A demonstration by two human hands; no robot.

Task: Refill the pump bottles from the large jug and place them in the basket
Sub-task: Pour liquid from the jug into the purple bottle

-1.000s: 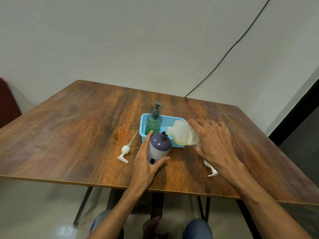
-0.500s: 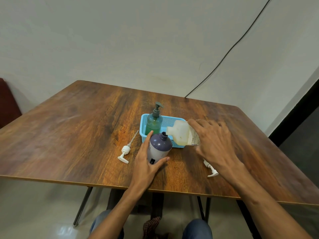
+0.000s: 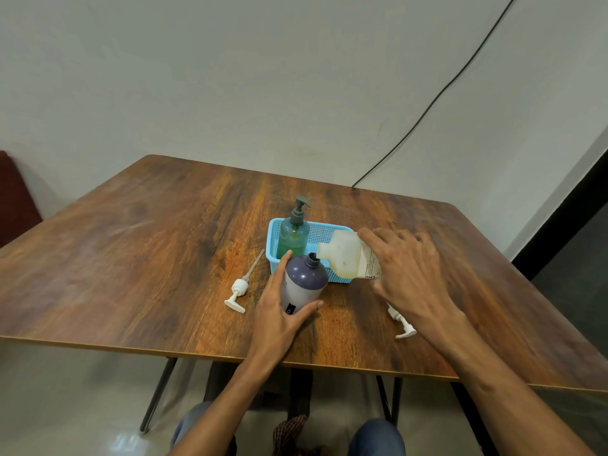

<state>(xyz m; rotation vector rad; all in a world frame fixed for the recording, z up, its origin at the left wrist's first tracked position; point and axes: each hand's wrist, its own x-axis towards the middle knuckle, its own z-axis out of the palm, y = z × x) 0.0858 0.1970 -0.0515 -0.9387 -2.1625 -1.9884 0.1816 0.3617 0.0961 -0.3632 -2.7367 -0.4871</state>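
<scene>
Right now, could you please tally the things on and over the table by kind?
Bottles: 2, the green pump bottle in the blue basket and the purple bottle gripped by the left hand.
Jugs: 1, the pale jug tilted in the right hand.
Loose pump heads: 2, the left pump head and the right pump head.
Baskets: 1.
Total: 6.

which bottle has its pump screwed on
The green pump bottle standing in the blue basket; the purple bottle in the left hand has a bare open neck, and the tilted jug has none.
</scene>
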